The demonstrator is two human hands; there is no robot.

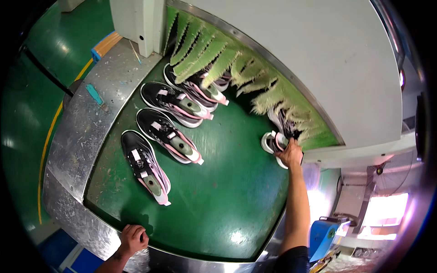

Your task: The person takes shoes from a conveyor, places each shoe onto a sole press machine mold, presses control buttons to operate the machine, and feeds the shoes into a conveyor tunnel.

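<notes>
At three o'clock the right hand [290, 154] gripped a shoe [281, 140] beside green fringe [255, 75], while the left hand [134, 238] rested curled nearly closed at seven.

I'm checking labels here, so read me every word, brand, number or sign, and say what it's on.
No text can be read.
Shoes: dark marks on the insoles, too small to read.
Blue machine in the background: any lettering is too blurred.
</notes>
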